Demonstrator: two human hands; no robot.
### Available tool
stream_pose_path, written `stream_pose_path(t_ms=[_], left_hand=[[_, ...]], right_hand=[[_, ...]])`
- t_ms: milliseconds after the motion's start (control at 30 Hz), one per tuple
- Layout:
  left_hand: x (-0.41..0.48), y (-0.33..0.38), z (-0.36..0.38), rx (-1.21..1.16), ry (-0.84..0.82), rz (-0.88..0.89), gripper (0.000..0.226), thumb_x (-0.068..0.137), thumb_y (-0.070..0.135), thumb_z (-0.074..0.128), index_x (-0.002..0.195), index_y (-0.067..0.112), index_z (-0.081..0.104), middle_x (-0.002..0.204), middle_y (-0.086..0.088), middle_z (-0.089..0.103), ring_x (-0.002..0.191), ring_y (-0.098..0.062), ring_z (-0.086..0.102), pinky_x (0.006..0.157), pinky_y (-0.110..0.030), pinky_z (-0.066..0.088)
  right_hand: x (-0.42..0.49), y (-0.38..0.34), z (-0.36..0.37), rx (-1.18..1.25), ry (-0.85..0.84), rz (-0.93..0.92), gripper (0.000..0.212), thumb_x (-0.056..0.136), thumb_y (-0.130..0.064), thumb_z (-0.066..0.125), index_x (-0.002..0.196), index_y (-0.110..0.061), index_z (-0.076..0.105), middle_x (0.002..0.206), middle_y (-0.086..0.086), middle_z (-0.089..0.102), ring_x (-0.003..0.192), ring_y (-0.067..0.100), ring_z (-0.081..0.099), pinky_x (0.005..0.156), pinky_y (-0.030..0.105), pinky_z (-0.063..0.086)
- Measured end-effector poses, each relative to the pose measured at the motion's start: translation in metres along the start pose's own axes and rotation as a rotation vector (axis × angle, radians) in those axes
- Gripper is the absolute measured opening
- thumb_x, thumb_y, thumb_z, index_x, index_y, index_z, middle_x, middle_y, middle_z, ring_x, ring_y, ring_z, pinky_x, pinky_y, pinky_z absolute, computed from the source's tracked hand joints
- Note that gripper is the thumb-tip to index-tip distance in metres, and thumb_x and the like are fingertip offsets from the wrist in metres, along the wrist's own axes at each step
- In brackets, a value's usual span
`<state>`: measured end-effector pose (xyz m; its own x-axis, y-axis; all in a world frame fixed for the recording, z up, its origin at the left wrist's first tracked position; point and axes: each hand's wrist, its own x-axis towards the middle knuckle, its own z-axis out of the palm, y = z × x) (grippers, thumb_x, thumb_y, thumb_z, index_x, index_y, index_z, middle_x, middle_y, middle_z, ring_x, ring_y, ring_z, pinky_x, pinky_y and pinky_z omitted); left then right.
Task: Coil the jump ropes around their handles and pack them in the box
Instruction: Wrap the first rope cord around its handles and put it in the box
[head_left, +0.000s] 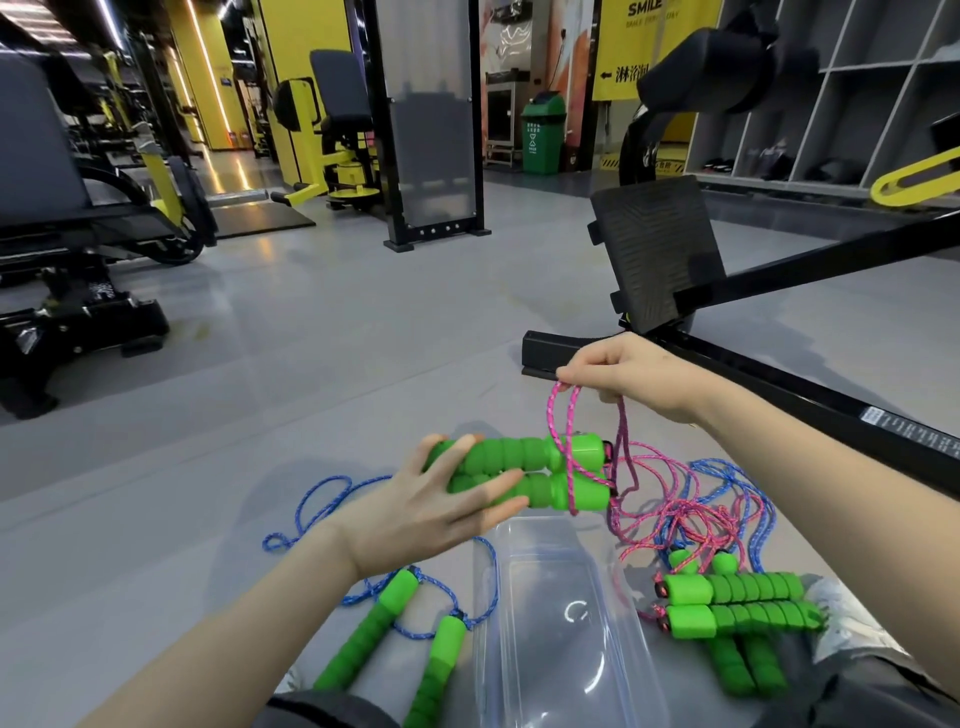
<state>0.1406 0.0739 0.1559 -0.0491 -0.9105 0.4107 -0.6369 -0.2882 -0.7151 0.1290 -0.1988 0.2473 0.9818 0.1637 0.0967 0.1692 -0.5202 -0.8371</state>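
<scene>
My left hand (441, 506) grips a pair of green foam handles (540, 470) held side by side above the floor. A pink rope (563, 415) loops once around their right end. My right hand (623, 374) pinches that pink rope above the handles, and the rest of it trails down in a tangle (670, 512). A clear plastic box (561, 623) lies open in front of me, nothing visible inside. Two green handles with blue rope (395, 629) lie left of the box. Several more green handles (737, 605) lie stacked to its right.
I sit on a grey gym floor (311, 364). A black machine frame with a footplate (660, 254) stands just beyond my right hand. Weight machines (78, 218) stand at the far left, and loose blue rope (311, 509) spreads left of the box.
</scene>
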Motion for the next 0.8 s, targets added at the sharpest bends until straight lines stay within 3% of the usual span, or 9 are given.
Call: stream_pose_path(t_ms=[200, 267, 333, 400, 433, 500, 567, 633, 800], left_hand=[[0.025, 0.006, -0.008, -0.028, 0.146, -0.082, 0.042, 0.099, 0.007, 0.040, 0.138, 0.021, 0.040, 0.139, -0.003, 0.044, 0.107, -0.044, 0.054, 0.082, -0.048, 0.048], [0.036, 0.008, -0.013, -0.019, 0.188, -0.106, 0.043, 0.098, 0.006, 0.039, 0.138, 0.021, 0.042, 0.139, -0.002, 0.043, 0.109, -0.044, 0.052, 0.083, -0.047, 0.047], [0.044, 0.007, -0.014, -0.003, 0.228, -0.145, 0.043, 0.098, 0.004, 0.037, 0.137, 0.022, 0.043, 0.140, -0.002, 0.042, 0.111, -0.043, 0.050, 0.086, -0.047, 0.045], [0.045, 0.002, -0.013, 0.005, 0.227, -0.205, 0.044, 0.098, 0.003, 0.032, 0.137, 0.021, 0.041, 0.141, -0.002, 0.039, 0.114, -0.044, 0.047, 0.089, -0.049, 0.042], [0.044, -0.001, -0.013, -0.004, 0.218, -0.243, 0.045, 0.098, 0.002, 0.029, 0.138, 0.020, 0.040, 0.142, -0.003, 0.038, 0.115, -0.045, 0.045, 0.089, -0.049, 0.041], [0.042, -0.007, -0.012, -0.019, 0.202, -0.329, 0.047, 0.097, -0.001, 0.023, 0.137, 0.018, 0.039, 0.142, -0.005, 0.037, 0.113, -0.047, 0.045, 0.086, -0.049, 0.039], [0.038, -0.011, -0.009, -0.008, 0.170, -0.410, 0.051, 0.096, -0.003, 0.016, 0.137, 0.016, 0.039, 0.141, -0.005, 0.037, 0.112, -0.046, 0.044, 0.083, -0.048, 0.037], [0.032, -0.015, -0.007, 0.003, 0.130, -0.450, 0.056, 0.093, -0.004, 0.011, 0.138, 0.016, 0.039, 0.142, -0.005, 0.037, 0.111, -0.046, 0.045, 0.082, -0.047, 0.034], [0.016, -0.022, -0.002, 0.063, 0.002, -0.579, 0.068, 0.076, -0.009, 0.017, 0.136, 0.014, 0.039, 0.140, -0.007, 0.042, 0.107, -0.047, 0.051, 0.079, -0.043, 0.031]], right_hand=[[-0.001, 0.024, -0.013, 0.423, 0.109, 0.089, 0.020, 0.089, -0.016, 0.058, 0.072, -0.008, 0.062, 0.047, -0.005, 0.032, 0.043, 0.006, 0.026, 0.044, 0.017, 0.024], [0.000, 0.038, -0.014, 0.449, 0.117, 0.131, 0.021, 0.090, -0.021, 0.058, 0.071, -0.013, 0.064, 0.052, -0.003, 0.046, 0.044, 0.006, 0.041, 0.045, 0.017, 0.035], [-0.002, 0.051, -0.014, 0.487, 0.112, 0.202, 0.018, 0.090, -0.030, 0.059, 0.084, -0.017, 0.069, 0.072, 0.001, 0.064, 0.056, 0.009, 0.063, 0.063, 0.027, 0.053], [0.001, 0.060, -0.010, 0.665, 0.082, 0.281, 0.032, 0.093, -0.037, 0.054, 0.110, -0.012, 0.065, 0.085, 0.009, 0.068, 0.068, 0.015, 0.070, 0.087, 0.045, 0.052], [-0.001, 0.052, -0.003, 0.798, -0.014, 0.246, 0.036, 0.094, -0.034, 0.052, 0.117, -0.007, 0.062, 0.083, 0.013, 0.070, 0.071, 0.020, 0.070, 0.086, 0.041, 0.052], [0.000, 0.038, 0.015, 0.917, -0.143, 0.114, 0.012, 0.085, -0.025, 0.063, 0.079, -0.017, 0.069, 0.056, 0.004, 0.059, 0.049, 0.013, 0.055, 0.054, 0.021, 0.047], [0.001, 0.025, 0.027, 0.734, -0.003, 0.125, 0.036, 0.088, -0.019, 0.055, 0.054, -0.021, 0.043, 0.041, -0.008, 0.029, 0.036, 0.004, 0.023, 0.038, 0.016, 0.021], [0.001, 0.024, 0.027, 0.674, 0.098, 0.107, 0.036, 0.096, -0.016, 0.041, 0.060, -0.017, 0.036, 0.042, -0.007, 0.022, 0.037, 0.006, 0.014, 0.039, 0.019, 0.015], [-0.007, 0.018, 0.034, 0.583, 0.108, 0.120, 0.032, 0.101, -0.030, 0.036, 0.088, -0.010, 0.058, 0.045, -0.003, 0.023, 0.038, 0.009, 0.016, 0.039, 0.017, 0.020]])
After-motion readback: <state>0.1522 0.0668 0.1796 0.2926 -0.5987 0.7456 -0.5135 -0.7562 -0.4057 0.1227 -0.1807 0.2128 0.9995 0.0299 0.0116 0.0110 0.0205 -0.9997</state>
